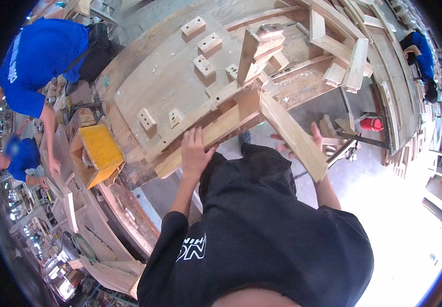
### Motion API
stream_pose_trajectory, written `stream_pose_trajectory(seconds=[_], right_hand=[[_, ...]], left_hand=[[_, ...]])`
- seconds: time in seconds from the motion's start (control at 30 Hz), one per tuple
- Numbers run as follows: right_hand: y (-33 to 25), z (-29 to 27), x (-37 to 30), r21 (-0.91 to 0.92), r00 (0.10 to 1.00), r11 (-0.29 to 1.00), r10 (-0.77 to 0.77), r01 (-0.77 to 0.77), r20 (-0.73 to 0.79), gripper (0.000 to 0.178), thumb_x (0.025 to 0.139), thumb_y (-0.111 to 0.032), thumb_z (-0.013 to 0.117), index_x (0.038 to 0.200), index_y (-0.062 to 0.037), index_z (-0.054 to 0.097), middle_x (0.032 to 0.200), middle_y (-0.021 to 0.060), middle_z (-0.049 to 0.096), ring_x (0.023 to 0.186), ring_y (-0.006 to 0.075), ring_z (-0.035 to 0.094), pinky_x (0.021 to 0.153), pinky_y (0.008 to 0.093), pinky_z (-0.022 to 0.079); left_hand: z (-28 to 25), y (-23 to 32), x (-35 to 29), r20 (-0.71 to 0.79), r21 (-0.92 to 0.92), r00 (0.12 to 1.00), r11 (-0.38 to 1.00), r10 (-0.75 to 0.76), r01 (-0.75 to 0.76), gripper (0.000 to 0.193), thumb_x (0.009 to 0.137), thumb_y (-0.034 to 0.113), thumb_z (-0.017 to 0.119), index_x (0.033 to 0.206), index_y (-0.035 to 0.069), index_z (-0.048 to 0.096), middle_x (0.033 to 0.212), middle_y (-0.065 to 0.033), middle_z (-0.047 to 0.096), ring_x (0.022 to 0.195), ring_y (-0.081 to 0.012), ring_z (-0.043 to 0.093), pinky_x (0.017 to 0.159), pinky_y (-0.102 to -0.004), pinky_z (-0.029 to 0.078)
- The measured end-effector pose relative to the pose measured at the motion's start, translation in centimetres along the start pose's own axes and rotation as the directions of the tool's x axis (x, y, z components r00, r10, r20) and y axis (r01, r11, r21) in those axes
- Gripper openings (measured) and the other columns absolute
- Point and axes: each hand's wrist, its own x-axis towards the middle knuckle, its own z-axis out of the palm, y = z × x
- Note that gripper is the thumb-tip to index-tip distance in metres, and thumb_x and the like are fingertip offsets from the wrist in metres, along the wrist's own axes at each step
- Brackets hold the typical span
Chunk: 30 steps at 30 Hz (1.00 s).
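Note:
I hold a pale wooden frame piece at the near edge of a big workbench point(128, 110). My left hand point(195, 152) grips its long beam point(221, 128), fingers laid over the top. The beam meets a flat slanted plank point(295, 137) at a corner. My right hand point(314, 134) is mostly hidden behind that plank and holds it from below, with only the fingertips showing on either side. A curved plywood jig point(164, 82) with several small drilled wooden blocks point(204, 65) lies just beyond the beam.
More stacked wooden parts point(262, 48) and curved rails point(354, 61) lie on the bench. A yellow box point(100, 148) sits at the left. A person in blue point(39, 56) bends over a side bench, another sits lower left, a third point(421, 53) works far right. A red object point(372, 124) is under the bench.

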Motion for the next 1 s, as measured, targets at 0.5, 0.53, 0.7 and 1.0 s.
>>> stream_pose_trajectory(seconds=[0.5, 0.53, 0.7, 1.0], right_hand=[[0.7, 11.9, -0.9, -0.818, 0.960, 0.561, 0.277, -0.129, 0.038, 0.102, 0.077, -0.075, 0.064, 0.137, 0.0054, 0.046, 0.112, 0.0167, 0.064, 0.096, 0.0250, 0.067, 0.084, 0.0394, 0.054], [0.8, 13.1, 0.1, -0.860, 0.958, 0.501, 0.282, -0.093, 0.061, 0.099, 0.079, -0.073, 0.065, 0.136, 0.0055, 0.047, 0.111, 0.0155, 0.064, 0.096, 0.0235, 0.066, 0.083, 0.0379, 0.053], [2.0, 16.1, 3.6, -0.938, 0.958, 0.259, 0.107, 0.232, 0.266, 0.091, 0.080, -0.064, 0.071, 0.134, 0.0061, 0.050, 0.113, 0.0120, 0.064, 0.102, 0.0208, 0.063, 0.088, 0.0367, 0.050], [2.7, 25.4, 3.7, -0.477, 0.638, -0.691, -0.029, 0.543, 0.769, 0.084, 0.058, -0.055, 0.089, 0.114, 0.0006, 0.062, 0.095, 0.0116, 0.062, 0.088, 0.0271, 0.056, 0.094, 0.0444, 0.038]], left_hand=[[-18.9, -3.6, 1.7, -0.108, -0.283, 0.992, 0.954, 0.073, -0.101, 0.080, 0.046, 0.008, 0.092, 0.116, 0.007, 0.054, 0.101, -0.0132, 0.064, 0.097, -0.0347, 0.063, 0.084, -0.0419, 0.051], [-20.1, -4.0, 2.4, -0.171, -0.237, 0.977, 0.957, 0.125, -0.164, 0.077, 0.044, 0.007, 0.091, 0.114, 0.006, 0.056, 0.101, -0.0133, 0.064, 0.096, -0.0349, 0.062, 0.083, -0.0421, 0.051], [-25.3, -5.3, 7.9, -0.408, -0.012, 0.879, 0.961, 0.247, -0.276, 0.062, 0.048, 0.000, 0.084, 0.105, 0.005, 0.063, 0.105, -0.0120, 0.064, 0.100, -0.0320, 0.062, 0.087, -0.0402, 0.050], [-34.0, 1.1, 18.0, -0.773, 0.371, 0.345, 0.820, 0.532, -0.435, 0.066, 0.066, 0.010, 0.084, 0.125, 0.009, 0.053, 0.122, -0.0121, 0.061, 0.116, -0.0345, 0.057, 0.095, -0.0441, 0.045]])
